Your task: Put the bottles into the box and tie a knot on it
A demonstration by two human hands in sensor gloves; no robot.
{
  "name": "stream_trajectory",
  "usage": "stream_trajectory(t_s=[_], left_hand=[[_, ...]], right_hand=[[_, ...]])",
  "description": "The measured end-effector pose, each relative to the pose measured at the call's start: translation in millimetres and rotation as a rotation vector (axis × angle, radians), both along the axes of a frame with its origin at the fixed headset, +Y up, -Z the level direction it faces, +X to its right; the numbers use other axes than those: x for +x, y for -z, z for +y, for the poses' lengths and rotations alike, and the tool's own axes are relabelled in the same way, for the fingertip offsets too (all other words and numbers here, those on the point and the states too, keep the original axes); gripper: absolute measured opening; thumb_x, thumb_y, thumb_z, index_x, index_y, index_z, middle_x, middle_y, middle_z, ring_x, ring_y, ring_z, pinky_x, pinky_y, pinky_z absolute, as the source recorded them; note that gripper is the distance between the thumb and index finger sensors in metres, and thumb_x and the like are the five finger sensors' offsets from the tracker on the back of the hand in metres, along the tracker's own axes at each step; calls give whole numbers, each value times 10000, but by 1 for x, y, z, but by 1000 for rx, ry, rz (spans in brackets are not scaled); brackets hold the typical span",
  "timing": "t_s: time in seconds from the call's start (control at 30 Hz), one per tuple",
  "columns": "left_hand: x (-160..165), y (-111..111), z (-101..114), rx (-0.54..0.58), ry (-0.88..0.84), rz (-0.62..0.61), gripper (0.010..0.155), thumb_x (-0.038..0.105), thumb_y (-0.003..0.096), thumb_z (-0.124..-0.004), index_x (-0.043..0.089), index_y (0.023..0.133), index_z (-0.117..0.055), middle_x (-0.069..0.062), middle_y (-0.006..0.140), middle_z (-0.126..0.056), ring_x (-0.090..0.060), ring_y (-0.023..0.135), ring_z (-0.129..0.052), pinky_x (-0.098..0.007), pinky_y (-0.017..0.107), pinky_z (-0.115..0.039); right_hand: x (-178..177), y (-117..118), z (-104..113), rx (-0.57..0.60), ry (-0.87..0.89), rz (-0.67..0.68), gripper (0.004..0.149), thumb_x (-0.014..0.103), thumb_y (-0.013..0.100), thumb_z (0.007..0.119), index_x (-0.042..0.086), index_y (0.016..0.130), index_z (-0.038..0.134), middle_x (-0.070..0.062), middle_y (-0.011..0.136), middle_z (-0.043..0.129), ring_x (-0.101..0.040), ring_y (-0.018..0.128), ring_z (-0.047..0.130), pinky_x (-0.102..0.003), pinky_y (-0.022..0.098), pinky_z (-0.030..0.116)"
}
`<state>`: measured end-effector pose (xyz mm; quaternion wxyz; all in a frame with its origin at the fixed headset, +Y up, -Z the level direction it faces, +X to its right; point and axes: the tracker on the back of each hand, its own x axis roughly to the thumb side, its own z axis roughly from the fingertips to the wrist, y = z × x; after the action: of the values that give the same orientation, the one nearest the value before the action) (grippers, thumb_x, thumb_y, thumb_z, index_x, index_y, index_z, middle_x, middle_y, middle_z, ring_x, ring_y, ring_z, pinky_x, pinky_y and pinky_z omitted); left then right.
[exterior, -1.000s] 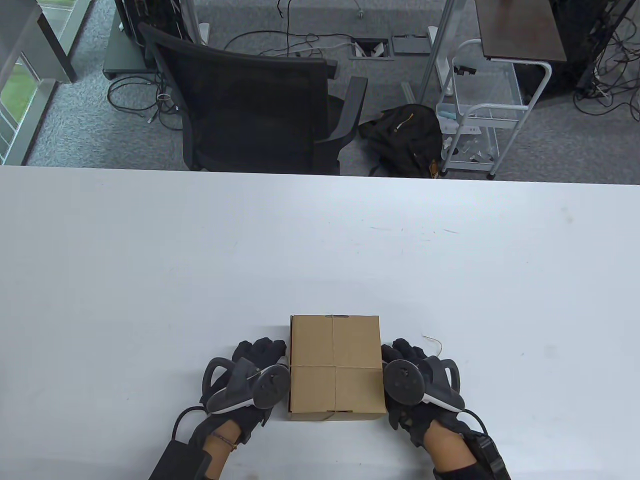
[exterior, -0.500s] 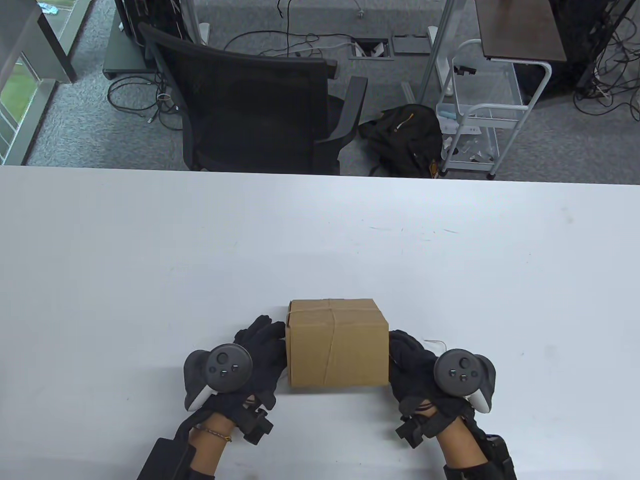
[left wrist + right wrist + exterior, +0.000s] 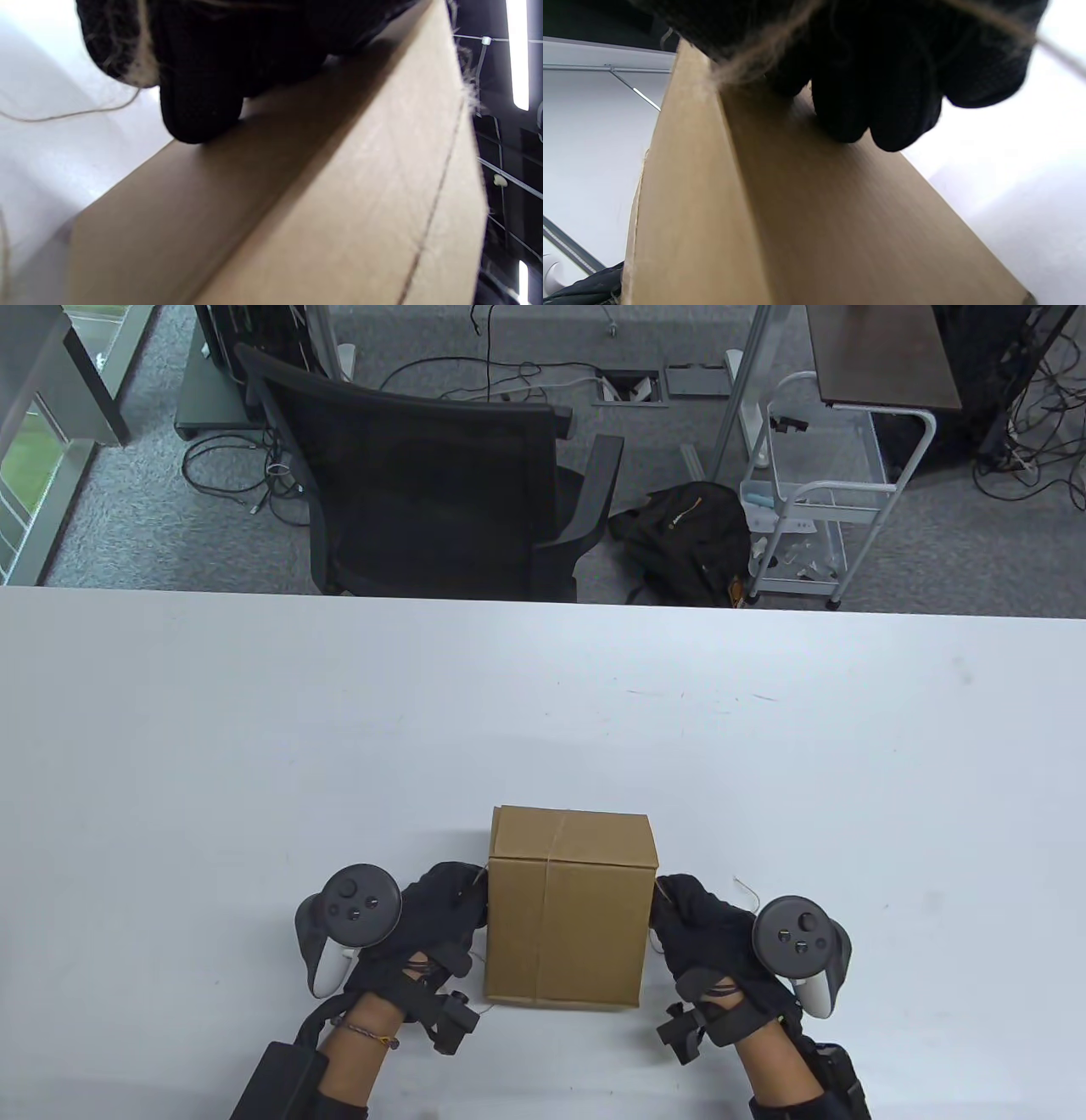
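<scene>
A closed brown cardboard box [image 3: 564, 916] stands on the white table [image 3: 254, 746] near its front edge. One strand of thin twine [image 3: 545, 916] runs lengthwise over the box's upper face. My left hand [image 3: 458, 899] grips the box's left side and my right hand [image 3: 679, 908] grips its right side. In the left wrist view gloved fingertips [image 3: 199, 114] press the box [image 3: 297, 212], with loose twine [image 3: 63, 114] on the table beside them. In the right wrist view bent fingers [image 3: 874, 114] press the box [image 3: 818, 220] and twine [image 3: 763, 55] crosses the glove. No bottles are visible.
A short loose twine end [image 3: 745, 889] lies on the table behind my right hand. Beyond the table's far edge stand a black office chair [image 3: 441, 475], a black backpack [image 3: 687, 534] on the floor and a white wire cart [image 3: 814, 492].
Both hands have rolled the box over away from me: the face with crossed twine has turned out of sight and a face with one strand is up. The trackers now face upward.
</scene>
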<state>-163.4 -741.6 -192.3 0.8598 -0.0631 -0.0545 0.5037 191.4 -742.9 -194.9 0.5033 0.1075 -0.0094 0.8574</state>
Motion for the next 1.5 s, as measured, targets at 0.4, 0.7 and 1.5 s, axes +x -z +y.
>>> stream_trajectory(t_s=[0.4, 0.7, 1.5], left_hand=[[-6, 7, -18, -178, -219, 55, 492, 369, 526, -798, 10, 861, -841, -249, 1067, -789, -507, 863, -914, -682, 637, -714], [12, -15, 17, 137, 174, -13, 483, 371, 507, -860, 58, 874, -883, -231, 1135, -710, -541, 974, -785, -713, 666, -645], [44, -24, 32, 388, 426, -112, 492, 373, 494, -849, 74, 884, -867, -169, 1163, -698, -540, 1097, -596, -840, 669, -403]], right_hand=[[0, 10, -15, -126, 45, 97, 405, 210, 452, 784, -52, 760, 813, -329, 792, 869, -537, 665, 882, -669, 504, 729], [-22, -15, 29, 213, -332, 258, 372, 184, 428, 839, -5, 746, 885, -270, 740, 949, -477, 616, 950, -634, 484, 776], [-63, -35, 38, 539, -904, 88, 394, 269, 471, 807, 99, 820, 874, -207, 867, 885, -502, 588, 962, -579, 379, 878]])
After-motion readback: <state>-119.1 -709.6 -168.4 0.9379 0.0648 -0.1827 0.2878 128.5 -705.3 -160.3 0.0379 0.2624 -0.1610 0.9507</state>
